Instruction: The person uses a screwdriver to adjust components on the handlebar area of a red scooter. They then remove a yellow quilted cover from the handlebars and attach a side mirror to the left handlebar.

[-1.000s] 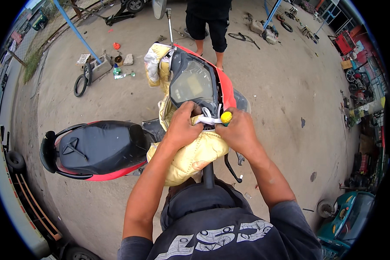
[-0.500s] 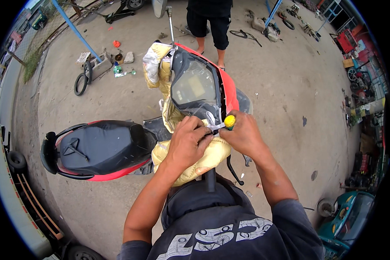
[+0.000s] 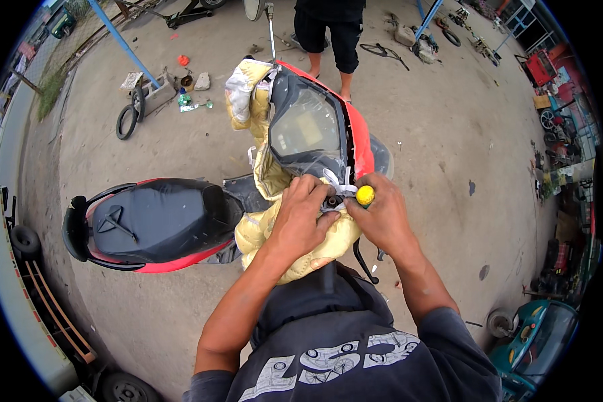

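Observation:
A red and black scooter has a dusty instrument panel (image 3: 307, 129) and a yellow quilted handlebar cover (image 3: 301, 249). My left hand (image 3: 303, 216) is closed on the cover's edge, thumb and forefinger around a dark round socket (image 3: 332, 201). My right hand (image 3: 387, 213) is curled around a screwdriver (image 3: 365, 195) with a yellow-ended handle; its shaft is hidden. White ties (image 3: 340, 183) of the cover run between my hands, beside the right fingertips. Whether the right fingers also pinch a tie is unclear.
A black wrench-like tool (image 3: 118, 223) lies on the scooter seat (image 3: 157, 224). At the far handlebar stands a mirror stalk (image 3: 271, 33). A person (image 3: 329, 37) stands beyond the scooter. Tyres (image 3: 126, 122) and a blue post (image 3: 124, 43) are at left, a teal vehicle (image 3: 539, 342) lower right.
My hands have moved slightly apart, the right one shifting rightward with the screwdriver. The dark round socket now shows between them. The whole view has shifted a little.

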A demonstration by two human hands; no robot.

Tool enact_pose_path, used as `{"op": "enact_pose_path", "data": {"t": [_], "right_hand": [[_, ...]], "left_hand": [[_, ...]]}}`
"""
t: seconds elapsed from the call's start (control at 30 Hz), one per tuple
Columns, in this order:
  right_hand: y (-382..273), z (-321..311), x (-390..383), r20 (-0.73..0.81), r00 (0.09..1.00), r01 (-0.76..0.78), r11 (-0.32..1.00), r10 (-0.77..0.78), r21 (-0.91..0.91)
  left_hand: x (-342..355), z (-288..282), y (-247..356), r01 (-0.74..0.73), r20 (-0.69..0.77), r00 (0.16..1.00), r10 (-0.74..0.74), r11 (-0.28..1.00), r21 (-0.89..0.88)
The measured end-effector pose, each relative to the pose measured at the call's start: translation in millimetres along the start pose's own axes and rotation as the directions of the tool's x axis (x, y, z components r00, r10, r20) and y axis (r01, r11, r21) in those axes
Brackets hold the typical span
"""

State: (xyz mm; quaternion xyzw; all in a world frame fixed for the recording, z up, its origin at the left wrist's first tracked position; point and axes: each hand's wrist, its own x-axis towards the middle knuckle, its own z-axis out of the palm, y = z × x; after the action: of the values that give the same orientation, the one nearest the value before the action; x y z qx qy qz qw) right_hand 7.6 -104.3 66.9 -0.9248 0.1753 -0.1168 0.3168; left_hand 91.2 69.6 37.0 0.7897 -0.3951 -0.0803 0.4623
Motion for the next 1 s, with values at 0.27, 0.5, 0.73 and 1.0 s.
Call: {"op": "enact_pose_path", "data": {"t": [0.27, 0.5, 0.73, 1.0], "right_hand": [[3.5, 3.8, 3.1, -0.003, 0.996, 0.094, 0.987, -0.094, 0.129], [7.8, 7.5, 6.1, 0.011, 1.000, -0.017, 0.986, 0.016, 0.167], [10.6, 10.3, 4.6, 0.022, 0.999, -0.034, 0.985, 0.030, 0.171], [8.3, 13.3, 6.4, 0.021, 0.998, -0.068, 0.981, 0.065, 0.181]], "left_hand": [[-4.6, 5.7, -6.0, -0.029, -0.043, 0.999, 0.028, 1.000, -0.011], [-7.4, 10.1, -12.5, -0.029, -0.095, 0.995, 0.023, 0.998, -0.063], [-13.6, 17.5, -15.7, -0.017, -0.187, 0.982, -0.010, 0.990, -0.140], [-19.8, 12.1, -14.0, 0.000, -0.258, 0.962, -0.087, 0.946, -0.323]]}}
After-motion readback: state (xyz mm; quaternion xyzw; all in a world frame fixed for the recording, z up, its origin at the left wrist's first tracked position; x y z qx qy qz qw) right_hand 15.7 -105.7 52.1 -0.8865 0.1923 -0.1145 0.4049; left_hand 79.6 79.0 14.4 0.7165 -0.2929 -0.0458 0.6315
